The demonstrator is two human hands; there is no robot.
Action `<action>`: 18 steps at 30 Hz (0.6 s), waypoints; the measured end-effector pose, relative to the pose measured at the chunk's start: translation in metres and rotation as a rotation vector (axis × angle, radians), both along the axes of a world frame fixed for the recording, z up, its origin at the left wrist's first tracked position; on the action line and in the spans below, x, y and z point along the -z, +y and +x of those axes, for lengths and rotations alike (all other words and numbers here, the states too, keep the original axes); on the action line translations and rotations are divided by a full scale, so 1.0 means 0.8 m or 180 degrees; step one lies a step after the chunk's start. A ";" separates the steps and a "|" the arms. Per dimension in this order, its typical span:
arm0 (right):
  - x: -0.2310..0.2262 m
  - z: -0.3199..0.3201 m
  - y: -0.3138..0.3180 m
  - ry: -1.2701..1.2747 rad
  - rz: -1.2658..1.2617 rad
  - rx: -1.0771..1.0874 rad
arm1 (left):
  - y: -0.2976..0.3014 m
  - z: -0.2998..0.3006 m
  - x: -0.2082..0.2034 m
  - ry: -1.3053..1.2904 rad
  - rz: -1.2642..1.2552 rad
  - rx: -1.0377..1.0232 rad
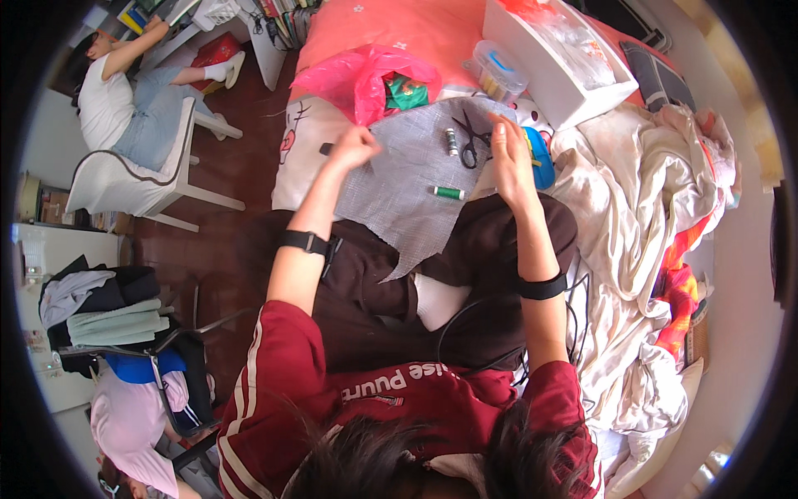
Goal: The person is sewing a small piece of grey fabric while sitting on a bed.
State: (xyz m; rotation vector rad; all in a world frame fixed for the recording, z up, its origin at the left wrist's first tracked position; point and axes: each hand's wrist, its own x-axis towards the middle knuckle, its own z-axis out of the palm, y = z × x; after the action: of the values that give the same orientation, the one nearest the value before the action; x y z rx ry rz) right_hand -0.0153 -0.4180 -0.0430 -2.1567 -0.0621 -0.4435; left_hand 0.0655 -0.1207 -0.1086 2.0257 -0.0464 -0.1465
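My left hand point(356, 150) is raised over the left part of a grey cloth point(399, 191), its fingers curled into a pinch; anything between them is too small to make out. My right hand point(510, 162) is held up at the cloth's right edge, fingers stretched out and close together, with nothing visible in it. Between the hands, black scissors point(469, 150) lie on the cloth beside a pale grey thread spool point(451, 141). Closer to me rests a green thread spool point(449, 192). A small dark object point(327, 149) shows beside my left wrist.
Beyond the cloth are a pink plastic bag point(357, 79) with something green inside, a clear lidded tub point(499, 71) and a white box point(549, 66). A blue-and-yellow case point(540, 158) sits by my right hand. Crumpled bedding point(623, 200) lies right. At left, a person sits on a white chair point(125, 183).
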 end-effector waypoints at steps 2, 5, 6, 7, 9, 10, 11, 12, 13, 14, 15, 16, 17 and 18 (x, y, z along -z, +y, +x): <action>-0.016 -0.007 0.004 0.0167 -0.0028 0.0185 | 0.036 -0.007 -0.064 -0.0858 0.0775 -0.0507; -0.015 -0.003 0.006 -0.0114 -0.0545 0.0512 | 0.066 -0.024 -0.132 -0.1117 0.0185 -0.0960; -0.018 -0.001 0.012 -0.0154 -0.0525 0.0493 | 0.070 -0.036 -0.153 -0.1142 -0.0148 -0.0915; -0.022 0.002 0.015 -0.0008 -0.0188 0.0283 | 0.062 -0.046 -0.169 -0.1097 -0.0307 -0.0820; -0.036 0.002 0.027 0.0243 0.0284 0.0024 | 0.046 -0.058 -0.178 -0.1222 -0.0380 -0.0614; -0.043 0.003 0.036 0.0323 0.0167 -0.0025 | 0.041 -0.061 -0.178 -0.1404 -0.0255 -0.0496; -0.053 0.003 0.045 0.0282 0.0074 -0.0097 | 0.037 -0.063 -0.181 -0.1360 0.0038 -0.0213; -0.066 0.001 0.062 0.0230 0.0006 -0.0214 | 0.038 -0.076 -0.194 -0.1323 0.0373 0.0026; -0.075 -0.003 0.070 0.0253 -0.0194 -0.0223 | 0.030 -0.076 -0.190 -0.1467 0.0213 0.0298; -0.068 0.000 0.078 -0.0052 -0.0299 -0.0296 | 0.021 -0.077 -0.188 -0.1618 0.0057 0.0571; -0.078 -0.009 0.092 0.0133 -0.0633 -0.0332 | 0.006 -0.089 -0.191 -0.1271 -0.0399 0.0468; -0.090 -0.019 0.102 0.0291 -0.0977 -0.0346 | -0.004 -0.097 -0.193 -0.1263 -0.0309 0.0487; -0.085 -0.021 0.109 0.0022 -0.1366 -0.0298 | -0.015 -0.104 -0.195 -0.1286 -0.0145 0.0578; -0.074 -0.023 0.116 -0.0224 -0.1743 -0.0252 | -0.025 -0.114 -0.199 -0.1287 0.0031 0.0663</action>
State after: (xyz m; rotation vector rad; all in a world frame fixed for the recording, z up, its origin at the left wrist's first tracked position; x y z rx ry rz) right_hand -0.0340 -0.3255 0.0165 -2.6608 -0.3414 -0.4976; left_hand -0.0259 -0.1408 0.0508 2.0285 -0.5123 0.1347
